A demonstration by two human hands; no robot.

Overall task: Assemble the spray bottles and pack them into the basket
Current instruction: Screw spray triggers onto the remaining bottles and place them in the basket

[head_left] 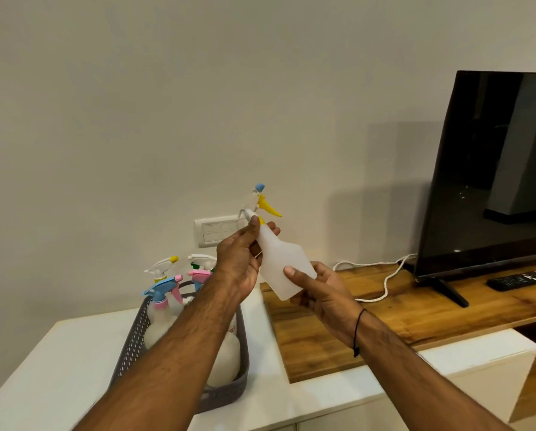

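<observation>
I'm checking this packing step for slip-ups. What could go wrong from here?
1. The left hand grips the spray head at the neck; if it seats crooked, it may leak or come off.
2. The basket already looks crowded with bottles, so pushing the white bottle in may tip one.
3. The bottle is held in mid-air by the right hand; a slip drops it.

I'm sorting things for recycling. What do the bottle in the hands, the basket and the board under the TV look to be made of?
Bottle: looks like soft matte plastic, since its milky wall lets light through. Basket: probably moulded grey plastic, going by the even pattern of small holes in its wall. Board: wood or a wood-look laminate, brown with visible grain and a slight sheen; the picture cannot settle which.
</observation>
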